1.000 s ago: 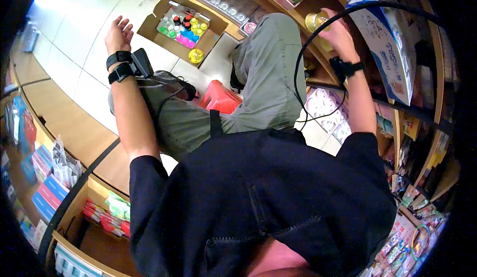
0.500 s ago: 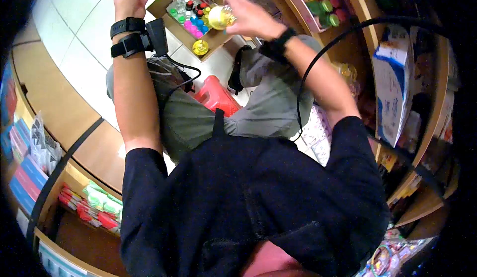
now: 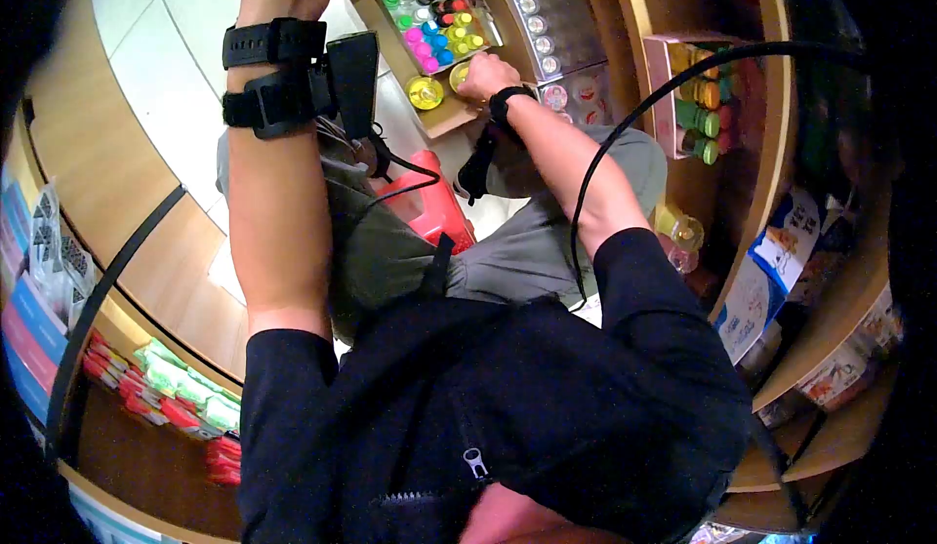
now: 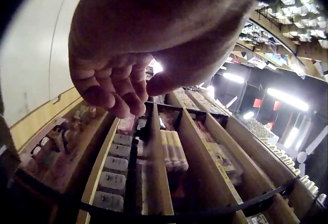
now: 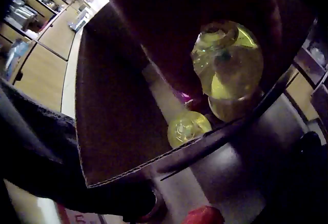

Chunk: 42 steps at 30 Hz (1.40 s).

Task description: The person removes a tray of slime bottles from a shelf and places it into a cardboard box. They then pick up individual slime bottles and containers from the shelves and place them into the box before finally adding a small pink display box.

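Over the near corner of an open cardboard box [image 3: 457, 117], my right hand [image 3: 490, 77] grips a clear, rounded yellow container [image 5: 228, 67]. In the right wrist view it is inside the box's wall, my hand dark above it. A second round yellow container [image 3: 425, 93] sits in the box beside it. Several small bottles with coloured caps [image 3: 434, 32] stand further back in the same box. My left hand [image 4: 128, 60] holds nothing, its fingers loosely bent; the head view's top edge cuts it off.
Shelves with green- and orange-lidded jars [image 3: 705, 105] rise at the right. Clear round-topped items [image 3: 532, 17] line a low shelf beside the box. A red plastic thing [image 3: 444, 207] lies between my legs. A black cable [image 3: 625, 120] arcs across the right side.
My right hand has carried the yellow container from the right-hand shelf leftward, then down into the box's near corner. My left hand has moved up to the head view's top edge.
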Each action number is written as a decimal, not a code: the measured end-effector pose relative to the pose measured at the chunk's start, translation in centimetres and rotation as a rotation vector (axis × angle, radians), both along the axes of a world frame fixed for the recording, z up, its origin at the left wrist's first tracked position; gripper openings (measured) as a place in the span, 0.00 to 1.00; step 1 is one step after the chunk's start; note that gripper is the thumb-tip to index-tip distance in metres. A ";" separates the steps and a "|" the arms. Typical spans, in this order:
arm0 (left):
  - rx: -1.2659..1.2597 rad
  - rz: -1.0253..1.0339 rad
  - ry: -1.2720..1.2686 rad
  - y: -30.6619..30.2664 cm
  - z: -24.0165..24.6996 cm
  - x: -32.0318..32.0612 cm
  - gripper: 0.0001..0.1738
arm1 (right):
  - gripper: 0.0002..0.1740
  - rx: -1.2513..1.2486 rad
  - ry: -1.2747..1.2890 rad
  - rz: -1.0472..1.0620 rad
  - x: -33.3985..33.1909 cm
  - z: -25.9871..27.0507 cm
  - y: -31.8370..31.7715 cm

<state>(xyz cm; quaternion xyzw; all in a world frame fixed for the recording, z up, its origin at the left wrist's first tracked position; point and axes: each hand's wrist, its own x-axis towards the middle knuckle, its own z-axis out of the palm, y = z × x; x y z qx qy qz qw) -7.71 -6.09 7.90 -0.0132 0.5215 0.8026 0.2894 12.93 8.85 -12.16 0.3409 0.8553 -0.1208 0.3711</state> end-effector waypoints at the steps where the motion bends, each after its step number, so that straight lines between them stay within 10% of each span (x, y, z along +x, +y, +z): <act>1: -0.009 0.008 -0.006 -0.1 0.2 -0.1 0.17 | 0.33 -0.009 -0.006 0.008 -0.2 -0.5 -0.1; 14: 0.029 0.027 0.031 -0.4 1.7 0.7 0.15 | 0.32 -0.100 -0.079 -0.186 -0.3 -5.9 -0.3; 17: 0.010 0.023 -0.004 -0.3 1.2 0.0 0.16 | 0.48 -0.081 0.014 -0.327 -0.3 -5.6 -0.1; 26: -0.021 0.047 0.005 -0.3 1.5 0.4 0.16 | 0.25 -0.500 -0.211 -0.170 1.6 -12.9 2.1; 38: 0.023 0.023 0.020 0.3 0.7 0.1 0.15 | 0.17 -0.338 0.053 -0.073 0.2 -6.7 0.5; 42: -0.002 -0.072 0.038 0.6 -1.3 -0.4 0.19 | 0.14 -0.294 0.339 0.272 1.5 -3.4 2.2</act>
